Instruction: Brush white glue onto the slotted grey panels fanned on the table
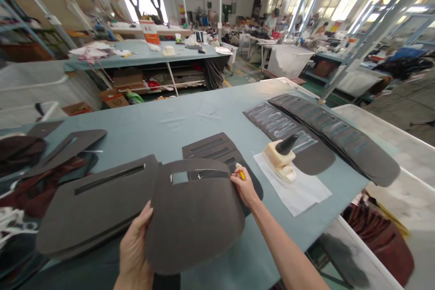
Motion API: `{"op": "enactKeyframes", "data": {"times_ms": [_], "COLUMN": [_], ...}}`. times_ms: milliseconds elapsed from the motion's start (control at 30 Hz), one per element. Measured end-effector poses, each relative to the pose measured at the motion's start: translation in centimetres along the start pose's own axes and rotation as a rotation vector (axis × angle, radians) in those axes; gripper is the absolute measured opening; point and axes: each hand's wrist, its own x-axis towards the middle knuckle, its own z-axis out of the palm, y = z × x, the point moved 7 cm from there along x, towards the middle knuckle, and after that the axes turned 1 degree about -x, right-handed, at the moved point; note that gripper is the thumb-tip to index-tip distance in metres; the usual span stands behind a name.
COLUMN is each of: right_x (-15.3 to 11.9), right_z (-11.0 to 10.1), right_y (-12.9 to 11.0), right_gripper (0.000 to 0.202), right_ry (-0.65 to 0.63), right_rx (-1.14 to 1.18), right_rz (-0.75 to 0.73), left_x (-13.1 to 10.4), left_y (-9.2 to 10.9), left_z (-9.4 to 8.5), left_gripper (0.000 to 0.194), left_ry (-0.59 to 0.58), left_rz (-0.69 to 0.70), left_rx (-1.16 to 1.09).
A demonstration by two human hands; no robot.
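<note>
My left hand (136, 242) is closed on the left edge of a dark grey rounded panel (195, 224), thumb on top. The panel is raised above the table, its long slot near the far edge; part of the slot shows the table through it. At the panel's right edge, my right hand (244, 188) is closed around a slim yellow tool (241, 174), whose working end I cannot make out. Beneath and behind the raised panel lies another slotted panel (209, 145). To the left rests a stack of slotted grey panels (98, 208).
A cream bottle with a black nozzle (280, 156) stands on white paper (306, 197) at the right. Beyond it, overlapping rows of panels (340, 138) have shiny streaks around their slots. Dark and reddish pieces (50, 186) lie at left. A metal post (360, 50) rises at the table's far right.
</note>
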Motion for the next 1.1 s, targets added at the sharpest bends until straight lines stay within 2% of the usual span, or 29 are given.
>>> {"op": "enactKeyframes", "data": {"times_ms": [100,167,267,400,567,767,933,1100], "right_x": [1.2,2.4,4.5,6.8,8.2,8.5,8.8,9.0], "right_z": [-6.3,-9.0,-10.7,-10.6,-10.3,-10.0,-10.0,-10.0], "right_y": [0.3,0.5,0.9,2.0,3.5,4.7,4.8,4.9], "right_gripper": [0.028,0.026,0.019,0.011,0.010,0.009,0.008,0.009], "right_ry": [0.127,0.164,0.155,0.108,0.135,0.125,0.117,0.120], "right_rx": [-0.469,-0.704,-0.883,-0.999,-1.171,-1.370,-1.372,-1.356], "right_rz": [-0.112,-0.162,-0.212,-0.235,-0.241,-0.278,-0.296,-0.318], "left_x": [2.7,4.1,5.7,7.3,9.0,8.6,8.1,8.5], "left_y": [-5.8,-9.2,-13.3,-16.3,-16.9,-15.3,-14.9,-15.2], "left_z": [-0.9,-1.6,-2.7,-4.1,-4.9,-4.2,-3.2,-3.7], "left_gripper": [0.035,0.034,0.043,0.056,0.060,0.044,0.036,0.034], "left_ry": [-0.060,-0.067,-0.032,0.066,0.128,0.173,0.148,0.162], "left_rz": [-0.078,-0.072,-0.031,0.014,0.042,0.148,0.181,0.183], "left_rx": [0.152,0.299,0.541,0.694,0.753,1.066,1.076,1.078]}}
